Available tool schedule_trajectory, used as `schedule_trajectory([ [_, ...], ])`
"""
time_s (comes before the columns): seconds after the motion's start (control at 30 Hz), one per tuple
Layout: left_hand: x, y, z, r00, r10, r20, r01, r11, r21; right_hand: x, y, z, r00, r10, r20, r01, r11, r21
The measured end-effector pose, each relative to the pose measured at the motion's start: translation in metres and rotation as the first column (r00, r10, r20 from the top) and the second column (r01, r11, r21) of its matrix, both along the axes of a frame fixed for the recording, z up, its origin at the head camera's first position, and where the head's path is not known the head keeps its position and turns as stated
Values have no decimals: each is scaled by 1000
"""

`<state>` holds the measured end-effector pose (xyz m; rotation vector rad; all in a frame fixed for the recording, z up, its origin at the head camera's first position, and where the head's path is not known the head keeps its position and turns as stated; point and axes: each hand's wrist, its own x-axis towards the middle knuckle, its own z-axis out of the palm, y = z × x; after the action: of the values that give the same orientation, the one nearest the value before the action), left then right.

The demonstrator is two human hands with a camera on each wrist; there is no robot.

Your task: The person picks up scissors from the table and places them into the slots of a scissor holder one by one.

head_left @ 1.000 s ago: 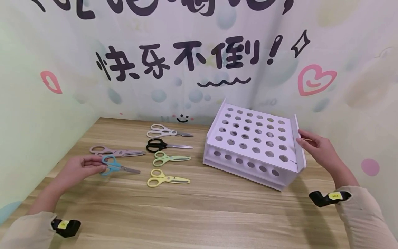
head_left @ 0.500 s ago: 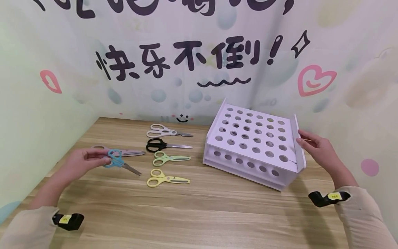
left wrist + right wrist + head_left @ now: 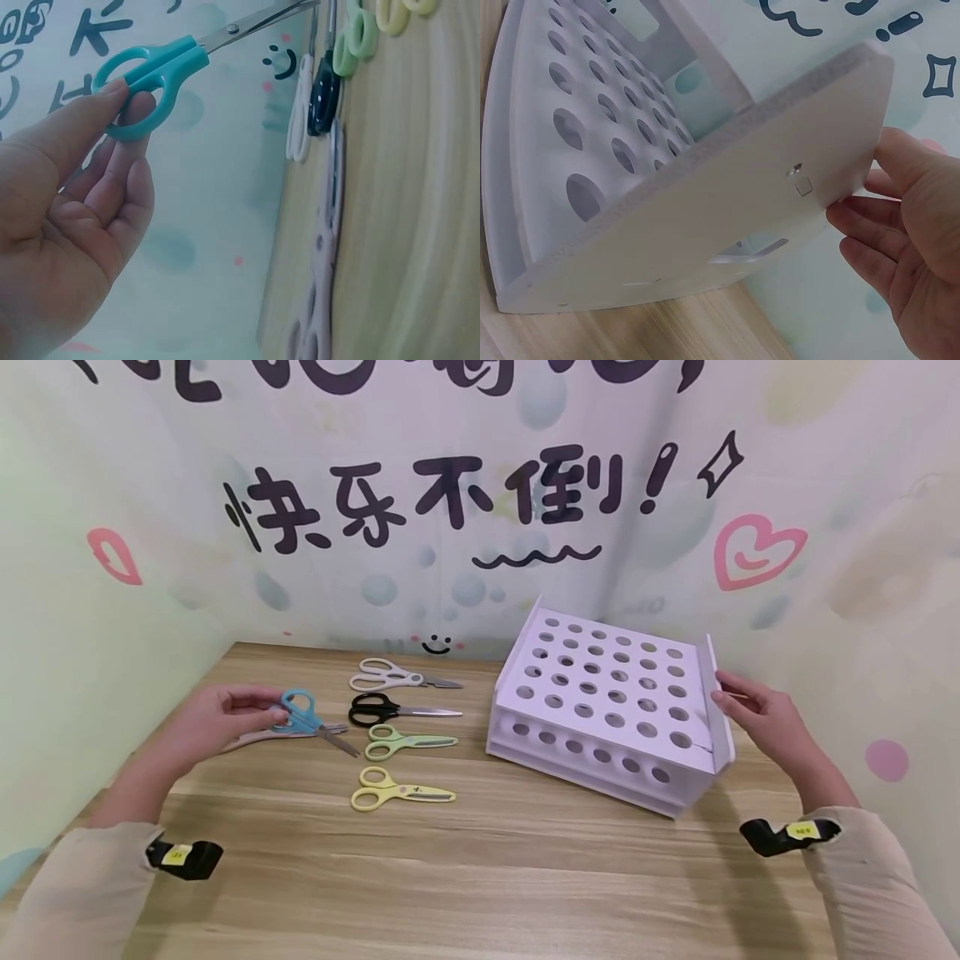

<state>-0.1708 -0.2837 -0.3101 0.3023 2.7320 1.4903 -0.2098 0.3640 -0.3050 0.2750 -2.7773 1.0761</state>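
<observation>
Wood-grain worktop point(image 3: 480, 877) boxed in by a pastel printed backdrop point(image 3: 150, 568), with big black brush lettering that reads 快乐不倒! plus a squiggle, a little smiley and a pink heart.

Left hand point(image 3: 213, 718) is pinching the blue scissors point(image 3: 303, 717) by the handle loops, thumb and fingers curled round the plastic, holding them up off the wood with the closed blades pointing right and slightly down. Right under them lies a pale pink pair of scissors point(image 3: 262, 737) flat on the worktop.

Right hand point(image 3: 757, 714) has relaxed, mostly straight fingers resting against the outer face of the right side panel of the white perforated rack point(image 3: 607, 693). That rack sits tilted, rows of round holes across its top face and another row along the front edge.

Between the hands, lined up in a column: white scissors point(image 3: 397, 677), black scissors point(image 3: 397, 710), green scissors point(image 3: 408, 743) and yellow scissors point(image 3: 401, 795), all blades pointing right.

Both wrists carry a black strap with a small yellow label point(image 3: 798, 831); the print on it is too small to read.
</observation>
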Motion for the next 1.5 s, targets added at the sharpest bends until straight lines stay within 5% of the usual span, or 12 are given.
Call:
schedule_trajectory([
  [0.33,-20,17,21,992,-68,-110,74,996,53,-2,0,-1,1000,-2,-21,2,1000,-2],
  [0.67,-42,41,52,981,-90,-174,94,996,13,-1,0,0,1000,-5,-11,5,1000,1],
  [1.0,-57,72,78,984,-57,-166,60,998,14,-1,0,0,1000,-8,3,8,1000,-2],
  [1.5,-80,109,99,974,-105,-203,123,989,80,-1,-1,0,1000,-6,1,6,1000,-7],
])
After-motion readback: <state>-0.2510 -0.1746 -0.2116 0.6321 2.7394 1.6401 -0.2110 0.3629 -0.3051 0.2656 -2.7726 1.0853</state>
